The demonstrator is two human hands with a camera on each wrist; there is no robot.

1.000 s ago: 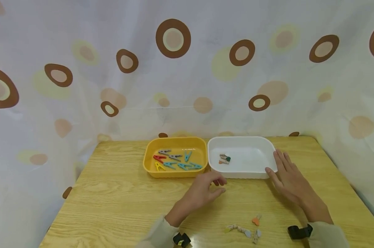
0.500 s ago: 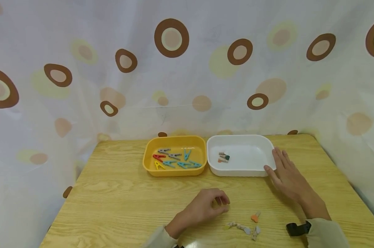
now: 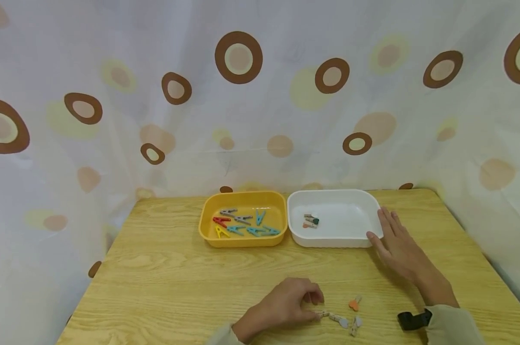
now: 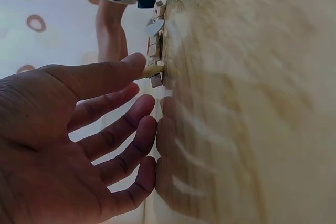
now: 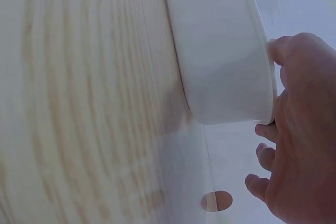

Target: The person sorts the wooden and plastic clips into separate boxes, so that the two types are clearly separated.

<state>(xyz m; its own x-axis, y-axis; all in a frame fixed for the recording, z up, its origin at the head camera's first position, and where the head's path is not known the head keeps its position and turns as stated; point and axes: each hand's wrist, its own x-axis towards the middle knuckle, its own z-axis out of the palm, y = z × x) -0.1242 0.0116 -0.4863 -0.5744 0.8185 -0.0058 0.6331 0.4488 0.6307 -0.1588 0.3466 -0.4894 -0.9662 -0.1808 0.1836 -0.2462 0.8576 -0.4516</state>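
Note:
My left hand (image 3: 286, 302) is low over the table beside several small wooden clothespins. In the left wrist view, my thumb (image 4: 113, 74) overlaps a yellow-topped clothespin (image 4: 152, 71); the fingers are spread apart from it, and I cannot tell if the thumb touches. A clothespin with an orange heart (image 3: 354, 304) and ones with pale grey tops, such as a grey-topped clothespin (image 3: 343, 322), lie to the right. My right hand (image 3: 400, 251) rests with extended fingers against the right end of a white tray (image 3: 333, 242), thumb at its rim. A few wooden clothespins (image 3: 311, 221) lie inside that tray.
A yellow tray (image 3: 243, 243) adjoins the white one on the left and holds several plastic clips (image 3: 236, 230) in blue, grey, red and yellow. Both stand near the back of the wooden table (image 3: 169, 287), before a patterned curtain (image 3: 260, 110).
My left hand has come down from the front of the trays towards the loose clothespins and now hides the yellow-topped one in the head view. The right hand stays at the white tray.

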